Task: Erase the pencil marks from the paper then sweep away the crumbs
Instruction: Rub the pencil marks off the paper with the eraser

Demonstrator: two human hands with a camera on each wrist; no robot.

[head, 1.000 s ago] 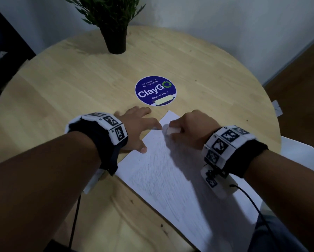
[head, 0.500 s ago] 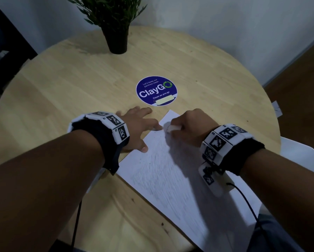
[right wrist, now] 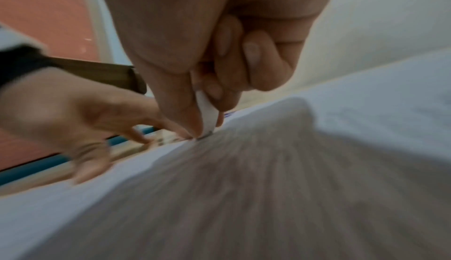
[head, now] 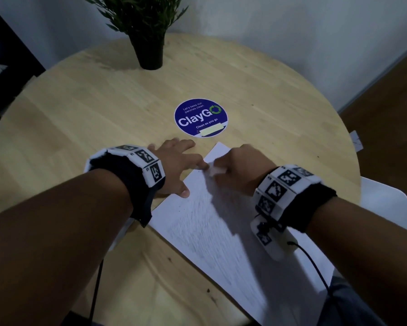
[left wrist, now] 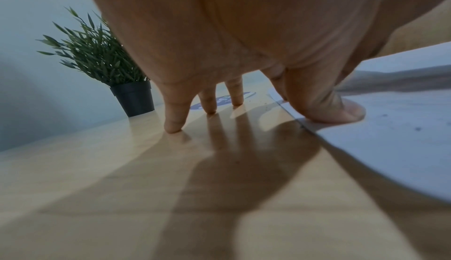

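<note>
A white sheet of paper [head: 221, 234] covered in grey pencil marks [head: 204, 222] lies slantwise on the near right part of the round wooden bench [head: 80, 114], its far corner pointing toward the blue ClayGo sticker [head: 200, 118]. The right hand [head: 241, 169] pinches a white eraser [right wrist: 207, 113] between thumb and curled fingers [right wrist: 256, 56], its tip pressed to the paper near that far corner. The left hand [head: 176, 165] lies flat with fingers [left wrist: 174, 113] spread wide, thumb and index on the paper's left edge, the rest on the wood. A few dark crumbs [left wrist: 400, 121] dot the paper. A potted plant [head: 142, 27] stands at the far side.
</note>
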